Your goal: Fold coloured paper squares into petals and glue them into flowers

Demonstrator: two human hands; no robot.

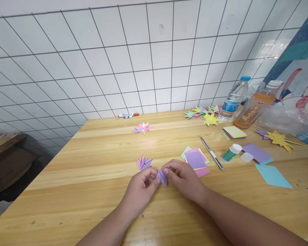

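Note:
A small folded purple paper piece is pinched between my left hand and my right hand, low over the wooden table. Both hands grip it at their fingertips. Just beyond my left hand lies a folded pink and purple paper shape. A small stack of pink, purple and green paper squares lies right behind my right hand.
A craft knife, an open glue bottle and its cap lie to the right. Farther back are a paper leaf, a red marker, several coloured paper stars, a water bottle and an orange drink bottle.

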